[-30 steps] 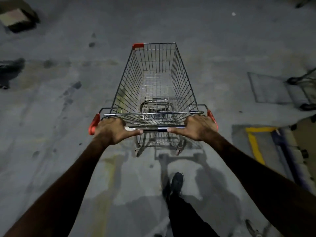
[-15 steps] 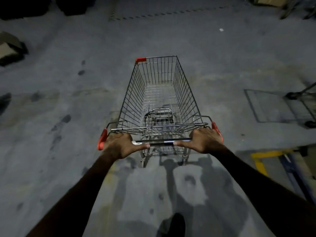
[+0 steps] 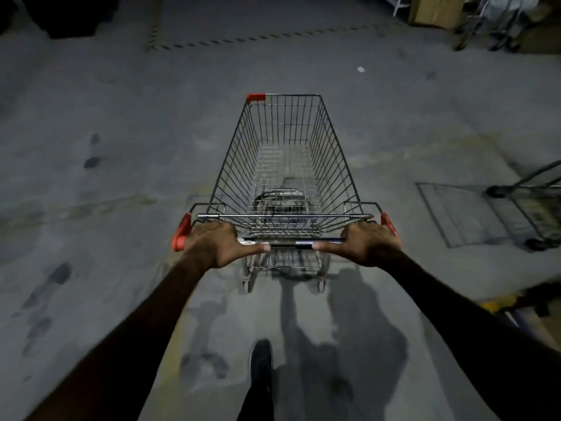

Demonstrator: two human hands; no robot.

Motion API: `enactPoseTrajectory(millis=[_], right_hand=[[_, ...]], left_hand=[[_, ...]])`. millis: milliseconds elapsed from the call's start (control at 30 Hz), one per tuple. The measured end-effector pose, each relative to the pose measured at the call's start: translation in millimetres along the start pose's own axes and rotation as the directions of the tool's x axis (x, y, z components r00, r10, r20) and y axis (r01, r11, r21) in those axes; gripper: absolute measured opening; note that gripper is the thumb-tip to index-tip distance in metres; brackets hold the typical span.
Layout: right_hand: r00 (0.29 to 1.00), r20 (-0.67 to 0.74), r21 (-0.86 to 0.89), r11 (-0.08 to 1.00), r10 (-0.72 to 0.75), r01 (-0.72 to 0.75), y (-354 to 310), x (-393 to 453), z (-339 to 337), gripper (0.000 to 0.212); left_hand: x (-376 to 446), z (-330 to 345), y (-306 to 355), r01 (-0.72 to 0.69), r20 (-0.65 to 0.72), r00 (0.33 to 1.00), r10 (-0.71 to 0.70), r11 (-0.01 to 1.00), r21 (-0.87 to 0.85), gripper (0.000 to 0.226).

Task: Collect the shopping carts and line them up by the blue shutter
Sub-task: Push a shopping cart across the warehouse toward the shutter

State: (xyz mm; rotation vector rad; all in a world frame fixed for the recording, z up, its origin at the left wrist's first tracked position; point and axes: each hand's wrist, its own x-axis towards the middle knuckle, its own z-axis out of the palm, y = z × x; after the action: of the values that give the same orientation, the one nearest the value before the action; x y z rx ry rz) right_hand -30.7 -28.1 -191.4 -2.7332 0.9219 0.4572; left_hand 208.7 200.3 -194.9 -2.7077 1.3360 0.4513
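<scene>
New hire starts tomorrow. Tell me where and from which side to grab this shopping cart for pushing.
Grip the handle bar of the shopping cart from behind, at the wide end of the basket. The left hand and right hand grip near its two red-capped ends, which probably steers it best.

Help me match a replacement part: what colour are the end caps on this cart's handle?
Red, on both end caps of the cart; the head view shows them.

Shiny metal wire cart (image 3: 285, 165), red plastic corner caps (image 3: 181, 232), rough matt concrete floor (image 3: 121, 147)
</scene>
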Motion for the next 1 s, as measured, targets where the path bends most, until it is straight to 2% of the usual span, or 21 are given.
enactPoseTrajectory(millis=[167,500,633,767,933,1000], right_hand=[[0.998,-0.009,-0.004,0.998,0.069,-0.069,12.1,93.1,-33.8,0.112],[0.984,-0.047,0.023,0.985,0.171,-0.17,59.4,260.1,-90.2,0.112],[0.989,-0.042,0.033,0.989,0.145,-0.143,95.4,337.9,-122.4,0.111],[0.991,-0.042,0.017,0.992,0.126,-0.125,131.1,417.6,-163.6,0.112],[0.984,-0.039,0.046,0.984,0.176,-0.175,166.2,503.0,-213.2,0.102],[0.984,-0.029,0.051,0.983,0.177,-0.176,181.6,540.0,-228.8,0.1]], left_hand=[[98.5,-58.2,-6.3,-0.032,0.063,0.998,0.029,0.998,0.047,0.113],[296.2,-125.8,-2.8,-0.071,0.136,0.989,0.059,0.994,0.082,0.123],[370.6,-166.2,17.4,-0.153,0.162,0.977,0.14,0.986,0.07,0.098],[454.7,-200.2,35.9,-0.158,0.135,0.979,0.15,0.986,0.047,0.094],[573.4,-220.7,45.6,-0.086,0.106,0.991,0.079,0.994,0.069,0.11],[615.8,-232.6,51.5,-0.09,0.122,0.989,0.081,0.993,0.07,0.103]])
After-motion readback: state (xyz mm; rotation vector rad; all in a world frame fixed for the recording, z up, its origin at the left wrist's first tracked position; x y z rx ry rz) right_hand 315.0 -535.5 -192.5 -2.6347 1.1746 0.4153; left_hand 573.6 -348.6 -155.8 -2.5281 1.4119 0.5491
